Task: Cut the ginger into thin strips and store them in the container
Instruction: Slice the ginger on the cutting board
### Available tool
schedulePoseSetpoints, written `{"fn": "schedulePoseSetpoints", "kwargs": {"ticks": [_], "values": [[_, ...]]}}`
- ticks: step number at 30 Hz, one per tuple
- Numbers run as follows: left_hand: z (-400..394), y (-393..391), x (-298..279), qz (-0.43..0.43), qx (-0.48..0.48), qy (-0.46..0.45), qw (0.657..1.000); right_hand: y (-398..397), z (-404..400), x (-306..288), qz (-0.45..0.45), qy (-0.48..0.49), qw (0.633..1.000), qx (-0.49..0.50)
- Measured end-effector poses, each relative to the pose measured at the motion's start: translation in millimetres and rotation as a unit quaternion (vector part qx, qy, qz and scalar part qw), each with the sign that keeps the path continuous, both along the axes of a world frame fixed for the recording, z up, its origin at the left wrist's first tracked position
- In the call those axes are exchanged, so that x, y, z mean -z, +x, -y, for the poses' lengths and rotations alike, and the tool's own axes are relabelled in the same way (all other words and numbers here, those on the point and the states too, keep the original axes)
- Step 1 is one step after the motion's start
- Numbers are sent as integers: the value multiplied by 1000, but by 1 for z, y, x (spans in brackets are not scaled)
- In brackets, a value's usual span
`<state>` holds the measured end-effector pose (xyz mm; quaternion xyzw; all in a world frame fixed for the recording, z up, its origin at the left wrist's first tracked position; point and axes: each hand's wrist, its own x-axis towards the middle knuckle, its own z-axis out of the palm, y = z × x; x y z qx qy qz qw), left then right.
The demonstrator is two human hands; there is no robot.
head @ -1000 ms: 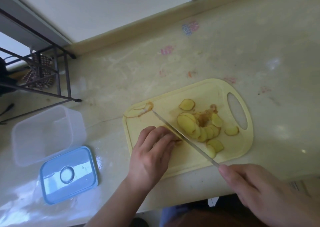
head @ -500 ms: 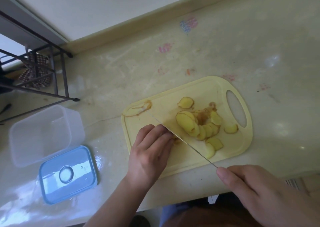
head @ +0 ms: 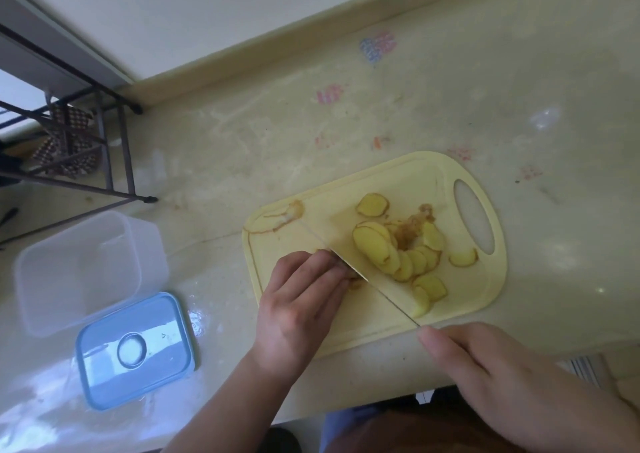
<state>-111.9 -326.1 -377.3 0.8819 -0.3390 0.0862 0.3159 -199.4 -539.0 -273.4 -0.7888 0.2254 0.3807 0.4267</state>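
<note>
A pale yellow cutting board [head: 349, 331] lies on the counter with several ginger slices [head: 377, 248] piled right of its middle and peel scraps [head: 284, 215] at its far left corner. My left hand [head: 301, 307] curls its fingers over a small ginger piece, mostly hidden under the fingertips. My right hand [head: 512, 380] grips a knife; the handle is hidden in the hand. The knife blade [head: 367, 279] runs diagonally across the board, right against my left fingertips. A clear empty container [head: 83, 269] stands at the left.
A blue lid [head: 135, 352] lies on the counter in front of the container. A black metal rack [head: 79, 147] stands at the far left. A raised ledge runs along the back of the counter. The counter's front edge is just below my hands.
The blade has tilted so its flat side now shows, and it sits closer against my left fingertips. Both hands have stayed almost in place.
</note>
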Motion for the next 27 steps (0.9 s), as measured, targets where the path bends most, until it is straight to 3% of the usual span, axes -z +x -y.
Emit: {"fn": "schedulePoseSetpoints", "kwargs": {"ticks": [3,8,13,21,27], "values": [[0,0,-1,0,-1,5,1000,11,-4,7,45,32,998,-17],[-1,0,-1,-1,-6,7,1000,-3,4,0,-23,-11,1000,7],[2,0,-3,3,-5,-4,1000,15,-10,30,81,31,995,-42],[2,2,-4,12,2,2,1000,35,-23,46,130,41,990,-39],[1,3,-5,5,10,11,1000,-13,-1,33,73,2,997,-4]]}}
